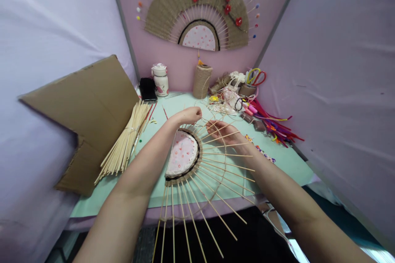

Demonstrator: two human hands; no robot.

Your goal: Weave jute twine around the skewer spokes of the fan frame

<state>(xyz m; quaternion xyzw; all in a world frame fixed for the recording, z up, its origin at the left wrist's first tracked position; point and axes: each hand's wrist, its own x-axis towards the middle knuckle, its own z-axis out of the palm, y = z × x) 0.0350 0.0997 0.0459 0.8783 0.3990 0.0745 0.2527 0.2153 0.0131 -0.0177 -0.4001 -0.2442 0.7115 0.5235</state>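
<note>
A mint-green tabletop (296, 169) fills a booth with lilac walls. At the left leans a large piece of brown cardboard (86, 94). On the back wall hangs a woven twine fan (173, 8) with red flowers and coloured balls on its stick ends.

In front of the person, partly over the table's near edge, is a second, plainer stick fan (182, 154), its straight side turned left. It seems at an early stage: the half-round centre is covered in pink-dotted fabric, rimmed with a tan woven band and a black line, and a loose arc of twine (225, 156) crosses the spread sticks. Beyond the rim the sticks are otherwise bare; next to the wall fan, the broad woven band, flowers and end balls are all lacking.

Both hands are at the fan's far side. The left hand (193, 115) is curled closed, apparently on a strand of the twine; the right hand (222, 131) is half open with fingers loosely bent among sticks and strands, its grip impossible to tell.

Around them: a bundle of pale sticks (125, 144), bright pipe cleaners (274, 129), a twine spool (202, 82) and a patterned white bottle (161, 82). No brand, label or writing is readable.
</note>
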